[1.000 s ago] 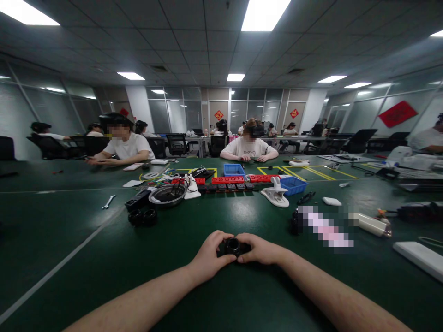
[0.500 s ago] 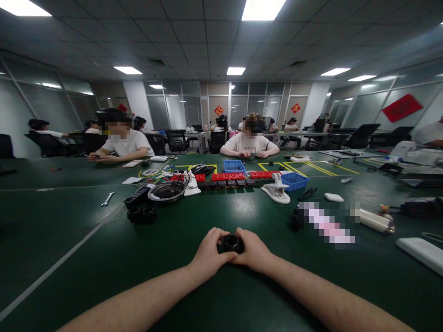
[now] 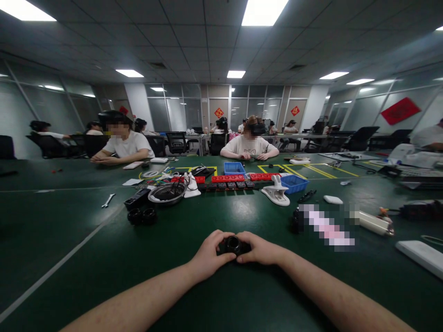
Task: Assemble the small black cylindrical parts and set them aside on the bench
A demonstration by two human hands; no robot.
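Observation:
A small black part with a round, shiny opening (image 3: 233,245) is held between my hands just above or on the green table; its exact kind does not show. My left hand (image 3: 212,253) grips it from the left, thumb at the near side and fingers curled round the back. From the right, my right hand (image 3: 259,249) closes on it with thumb in front and fingers over the far edge. Much of the part's sides is covered by the fingers.
Left of my hands are black round parts (image 3: 141,216), a metal-rimmed round pan (image 3: 166,193) and a wrench (image 3: 108,201). Ahead stand red strips (image 3: 227,178), a white clip base (image 3: 277,193) and a blue bin (image 3: 294,184). A cream cylinder (image 3: 372,222) lies right. People sit opposite.
My right hand has shifted its grip slightly, its thumb and fingers now further apart on the right side of the black part. The left hand keeps its hold.

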